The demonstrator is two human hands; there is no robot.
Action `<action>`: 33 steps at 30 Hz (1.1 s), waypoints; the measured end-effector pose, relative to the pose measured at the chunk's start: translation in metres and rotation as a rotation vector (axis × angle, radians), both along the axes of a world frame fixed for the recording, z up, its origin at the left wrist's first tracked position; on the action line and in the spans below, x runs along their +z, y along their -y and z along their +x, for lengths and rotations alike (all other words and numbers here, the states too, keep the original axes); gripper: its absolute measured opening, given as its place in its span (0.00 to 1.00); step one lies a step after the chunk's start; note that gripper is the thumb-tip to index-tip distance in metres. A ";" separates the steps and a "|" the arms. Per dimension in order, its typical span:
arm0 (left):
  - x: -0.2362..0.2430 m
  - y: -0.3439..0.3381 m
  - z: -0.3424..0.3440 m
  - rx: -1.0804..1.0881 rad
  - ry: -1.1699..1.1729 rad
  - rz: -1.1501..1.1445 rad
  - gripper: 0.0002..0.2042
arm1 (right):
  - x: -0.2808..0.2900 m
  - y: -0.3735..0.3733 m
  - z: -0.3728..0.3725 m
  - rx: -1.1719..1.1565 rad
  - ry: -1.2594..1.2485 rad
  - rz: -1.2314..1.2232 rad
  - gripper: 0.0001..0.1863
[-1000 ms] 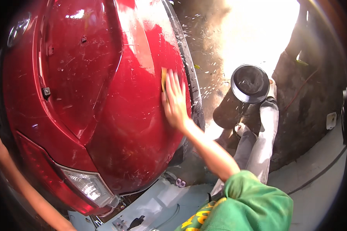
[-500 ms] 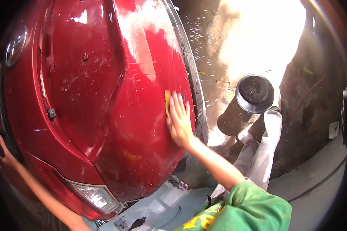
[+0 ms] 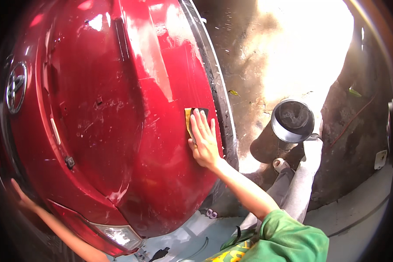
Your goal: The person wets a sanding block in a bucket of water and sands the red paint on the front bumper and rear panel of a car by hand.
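My right hand (image 3: 204, 144) presses a folded piece of sandpaper (image 3: 189, 121), dark with a tan edge, against the glossy red car panel (image 3: 161, 174). Its fingers lie long over the sheet and partly hide it. The panel curves and looks wet, with small droplets and pale specks on it. Far off at the left edge, my left hand (image 3: 25, 200) rests by the car's dark lower part, fingers stretched out and dim in the shade. Nothing shows in it. Close to my left forearm is the car's red and clear lamp (image 3: 118, 236).
A dark bucket (image 3: 294, 120) stands on the wet concrete floor (image 3: 249, 56) at the right, beside my grey-trousered leg (image 3: 299, 187). Black trim (image 3: 218, 87) runs along the panel's right edge. A pale power-outlet-like plate (image 3: 380, 160) lies at the far right.
The view has shifted, so the car and bucket sit lower in the picture. My right hand stays on the panel with the sandpaper, now showing more of the sheet. Fewer flying droplets show above the floor.
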State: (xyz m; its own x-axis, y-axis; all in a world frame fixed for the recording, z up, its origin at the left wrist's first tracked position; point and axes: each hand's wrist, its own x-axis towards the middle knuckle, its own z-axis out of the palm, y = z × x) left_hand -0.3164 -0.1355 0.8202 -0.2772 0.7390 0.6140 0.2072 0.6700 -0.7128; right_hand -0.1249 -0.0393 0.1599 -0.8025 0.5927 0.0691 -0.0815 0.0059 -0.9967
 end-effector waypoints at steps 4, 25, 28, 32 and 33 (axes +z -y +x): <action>-0.008 0.006 -0.017 -0.066 0.160 0.222 0.18 | -0.031 -0.115 -0.103 -0.294 0.032 0.226 0.31; 0.014 0.017 -0.030 -0.139 0.065 -0.128 0.18 | -0.016 0.003 0.038 -0.036 0.045 -0.061 0.35; 0.006 0.010 -0.036 -0.177 0.124 -0.062 0.17 | -0.041 0.030 0.120 -0.304 0.103 -0.458 0.18; 0.009 0.013 -0.047 -0.214 0.180 -0.036 0.17 | -0.057 -0.008 0.123 -0.456 0.074 -1.088 0.22; 0.010 0.019 -0.048 -0.211 0.184 -0.038 0.17 | -0.044 -0.020 0.118 -0.418 0.005 -1.175 0.23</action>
